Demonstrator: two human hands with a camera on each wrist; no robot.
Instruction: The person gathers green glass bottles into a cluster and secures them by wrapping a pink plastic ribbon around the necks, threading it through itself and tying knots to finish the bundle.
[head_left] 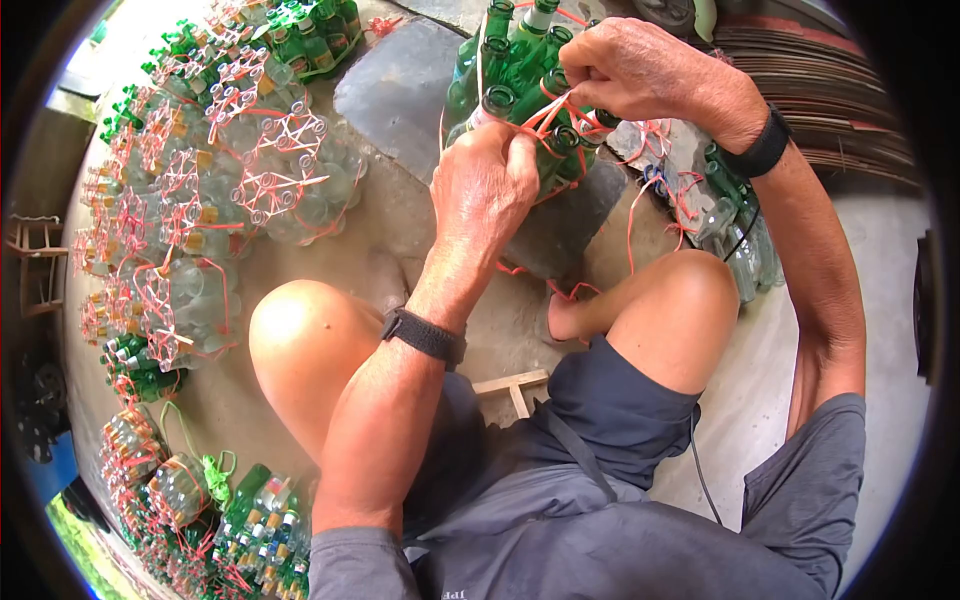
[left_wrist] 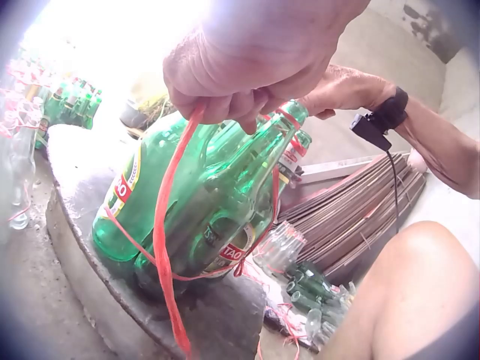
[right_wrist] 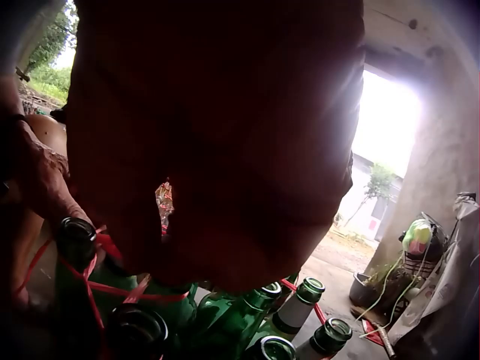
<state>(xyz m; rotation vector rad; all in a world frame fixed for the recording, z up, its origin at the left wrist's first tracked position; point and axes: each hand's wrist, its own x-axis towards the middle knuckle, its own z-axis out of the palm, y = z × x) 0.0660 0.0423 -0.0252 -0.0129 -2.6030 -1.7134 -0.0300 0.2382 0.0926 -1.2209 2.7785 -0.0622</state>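
Observation:
A bundle of green glass beer bottles [left_wrist: 157,176] stands upright, bound low around the bodies with red plastic twine [left_wrist: 166,225]. More twine criss-crosses the necks in the head view. My left hand [head_left: 487,182] grips the twine beside the near bottle neck, and a long strand hangs down from its curled fingers in the left wrist view. On the far right side of the bundle my right hand [head_left: 645,72], fingers curled, pinches the twine just above the necks. From the right wrist that hand is a dark shape hiding much of the bottle tops [right_wrist: 311,289].
The bundle stands on a dark stone slab [head_left: 400,85]. Many tied bundles of clear bottles [head_left: 285,185] fill the floor on the left. Loose bottles [head_left: 745,235] lie at right, near a stack of flattened brown sheets [head_left: 810,95]. Loose red twine [head_left: 672,190] trails beside the slab.

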